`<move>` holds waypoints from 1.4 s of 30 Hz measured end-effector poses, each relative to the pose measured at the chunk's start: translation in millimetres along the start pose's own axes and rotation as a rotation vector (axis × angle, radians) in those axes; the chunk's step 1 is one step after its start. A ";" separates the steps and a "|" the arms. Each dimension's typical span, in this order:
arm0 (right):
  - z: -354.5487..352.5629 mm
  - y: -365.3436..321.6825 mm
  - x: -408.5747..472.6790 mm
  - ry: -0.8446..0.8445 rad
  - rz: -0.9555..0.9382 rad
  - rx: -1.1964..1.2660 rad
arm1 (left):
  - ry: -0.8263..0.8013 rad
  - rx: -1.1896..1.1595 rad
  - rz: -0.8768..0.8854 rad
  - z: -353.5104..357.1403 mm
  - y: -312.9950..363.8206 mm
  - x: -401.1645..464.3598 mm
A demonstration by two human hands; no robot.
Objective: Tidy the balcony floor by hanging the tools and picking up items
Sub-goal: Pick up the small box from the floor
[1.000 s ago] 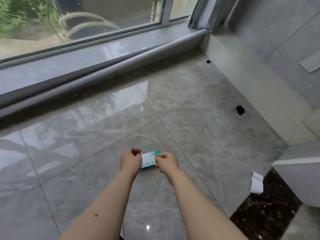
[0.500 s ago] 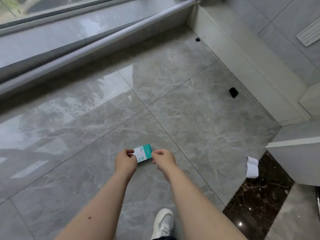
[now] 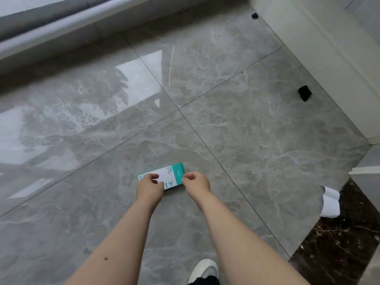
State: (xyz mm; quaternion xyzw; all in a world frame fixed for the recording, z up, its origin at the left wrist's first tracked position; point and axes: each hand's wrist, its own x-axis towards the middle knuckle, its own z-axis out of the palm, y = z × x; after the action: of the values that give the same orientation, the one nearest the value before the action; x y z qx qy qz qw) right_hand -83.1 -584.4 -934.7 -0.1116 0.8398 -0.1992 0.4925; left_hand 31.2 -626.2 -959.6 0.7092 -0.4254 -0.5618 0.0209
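Note:
A flat white and teal box (image 3: 171, 176) with teal letters is held over the grey marble floor (image 3: 246, 130). My left hand (image 3: 149, 187) pinches its left end and my right hand (image 3: 196, 183) pinches its right end. Both arms reach forward from the bottom of the view. On the floor near the right wall lies a small black object (image 3: 304, 93), and a second, smaller black bit (image 3: 255, 15) lies in the far corner. A crumpled white paper (image 3: 330, 202) lies at the edge of the dark floor strip on the right.
A window sill and track (image 3: 51, 23) run along the far side. A pale skirting and wall (image 3: 320, 48) close the right side. A dark glossy floor strip (image 3: 339, 243) lies at lower right. My white shoe (image 3: 204, 271) shows at the bottom.
The view has tilted further down and the window is out of sight. Both hands still hold the box, which now shows more of its white face. My shoe has come into view.

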 end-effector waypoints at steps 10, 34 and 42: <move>50.8 47.5 89.6 0.036 -0.069 -0.159 | 0.206 0.180 0.000 30.4 -62.5 78.2; 9.0 21.1 28.6 0.154 -0.020 0.200 | 0.041 -0.014 -0.056 24.3 -20.7 7.9; -51.0 -29.2 -52.0 0.180 -0.033 0.343 | -0.015 0.030 -0.022 -5.5 49.0 -69.9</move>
State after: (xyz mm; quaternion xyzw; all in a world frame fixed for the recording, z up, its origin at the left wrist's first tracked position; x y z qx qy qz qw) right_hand -102.4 -579.1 -858.8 -0.0216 0.8323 -0.3564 0.4241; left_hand 6.8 -616.1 -878.2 0.7098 -0.4260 -0.5610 0.0007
